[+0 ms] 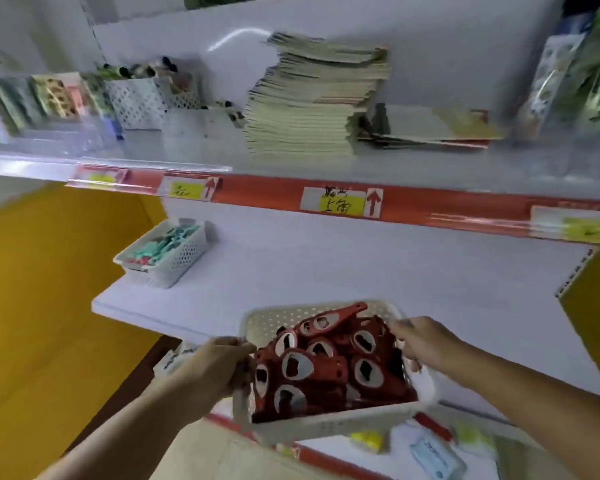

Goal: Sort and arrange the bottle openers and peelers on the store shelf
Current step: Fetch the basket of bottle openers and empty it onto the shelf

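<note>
— What's nearby?
— A pale notebook stack (pixel 312 98) up top, and a small white basket of teal peelers (pixel 163 252) (blurred) at the left of the white lower shelf (pixel 326 265).
— And the hands?
— The left hand (pixel 215 365) and right hand (pixel 420 341), fingers curled over opposite rims, hold the white perforated plastic basket (pixel 326 427) of red bottle openers (pixel 326 362) at the shelf's front edge.

Perforated, seemingly plastic basket (pixel 326 426)

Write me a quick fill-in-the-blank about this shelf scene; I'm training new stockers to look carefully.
The bottle openers filling the held basket are ____ in colour.
Counting the left hand and right hand, ____ hands grip it.
The second basket, holding teal items, sits to the held one's ____.
The notebook stack lies on the shelf ____ both baskets.
Missing words: red; two; left; above.
</note>
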